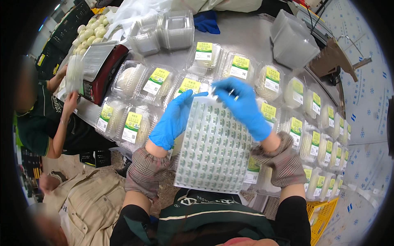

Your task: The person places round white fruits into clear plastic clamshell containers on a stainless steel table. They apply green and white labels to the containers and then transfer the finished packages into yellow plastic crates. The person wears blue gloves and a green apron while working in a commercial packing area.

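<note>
A white sheet (212,143) covered in rows of small green stickers stands in front of my body, over the table's near edge. My blue-gloved left hand (172,119) grips its upper left side, index finger extended along the top. My blue-gloved right hand (242,106) is at the sheet's top right, fingers bent and pinched together; what is between their tips is too small to make out. Behind the sheet, clear lidded packs with yellow-green labels, such as one (240,67), stand in rows on the metal table.
Stacked clear containers (176,30) and a blue cloth (205,22) lie at the back. A co-worker (41,115) handles containers by a red scale (102,82), near peeled onions (90,35). Another person (86,205) is at lower left. A yellow crate (320,217) stands at lower right.
</note>
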Motion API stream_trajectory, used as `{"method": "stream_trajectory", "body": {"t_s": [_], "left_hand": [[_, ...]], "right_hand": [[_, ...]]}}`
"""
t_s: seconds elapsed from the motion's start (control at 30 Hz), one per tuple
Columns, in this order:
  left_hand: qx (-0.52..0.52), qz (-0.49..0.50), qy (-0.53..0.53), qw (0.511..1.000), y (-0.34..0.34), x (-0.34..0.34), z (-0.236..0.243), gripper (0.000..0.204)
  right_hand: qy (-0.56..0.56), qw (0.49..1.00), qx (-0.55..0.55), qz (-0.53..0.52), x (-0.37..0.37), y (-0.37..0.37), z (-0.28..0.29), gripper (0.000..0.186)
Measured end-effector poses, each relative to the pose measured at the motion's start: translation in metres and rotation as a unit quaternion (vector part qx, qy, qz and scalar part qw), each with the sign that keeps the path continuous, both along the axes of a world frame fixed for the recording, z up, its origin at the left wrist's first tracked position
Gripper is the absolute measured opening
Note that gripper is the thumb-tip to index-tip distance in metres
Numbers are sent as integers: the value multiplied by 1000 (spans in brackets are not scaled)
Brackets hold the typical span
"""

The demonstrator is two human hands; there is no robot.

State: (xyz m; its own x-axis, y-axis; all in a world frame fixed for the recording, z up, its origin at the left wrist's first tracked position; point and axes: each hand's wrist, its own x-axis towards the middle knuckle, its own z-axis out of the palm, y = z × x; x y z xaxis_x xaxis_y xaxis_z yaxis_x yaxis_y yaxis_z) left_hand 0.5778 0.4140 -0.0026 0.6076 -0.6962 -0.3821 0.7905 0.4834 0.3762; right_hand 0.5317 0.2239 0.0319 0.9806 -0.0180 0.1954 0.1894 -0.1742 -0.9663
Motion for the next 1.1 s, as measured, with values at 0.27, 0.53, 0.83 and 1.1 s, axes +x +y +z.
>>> {"method": "stream_trajectory", "body": {"t_s": [0.27,0.53,0.83,1.1], "left_hand": [[245,-19,-207,947,37,17,-1,36],[285,-13,-209,935,40,22,-4,34],[285,-92,-239,924,8,34,-9,37],[278,-132,-246,919,-27,26,-5,32]], "right_hand": [[-14,994,110,-12,186,-41,-43,65],[-216,925,-260,-173,242,-59,-110,59],[-39,954,-163,-249,122,-140,-95,41],[-7,891,-236,-387,68,-182,-74,30]]}}
